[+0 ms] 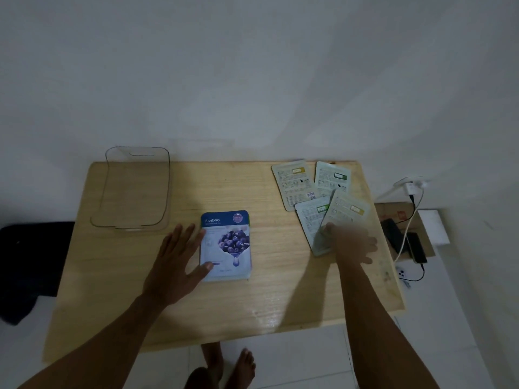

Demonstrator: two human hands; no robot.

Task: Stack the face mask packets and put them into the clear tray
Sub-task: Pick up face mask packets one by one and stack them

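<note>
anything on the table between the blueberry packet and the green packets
No. In the head view, the stretch of table between the blueberry packet and the green packets is bare wood.

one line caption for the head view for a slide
Left hand steadies the blueberry packet stack; right hand reaches the green packets; clear tray empty.

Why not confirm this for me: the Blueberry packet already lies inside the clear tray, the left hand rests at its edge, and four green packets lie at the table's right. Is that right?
Wrong on one count. The head view shows the Blueberry packet flat on the table, outside the clear tray, which holds nothing. The left hand does rest at its edge, and four green packets lie at the right.
</note>
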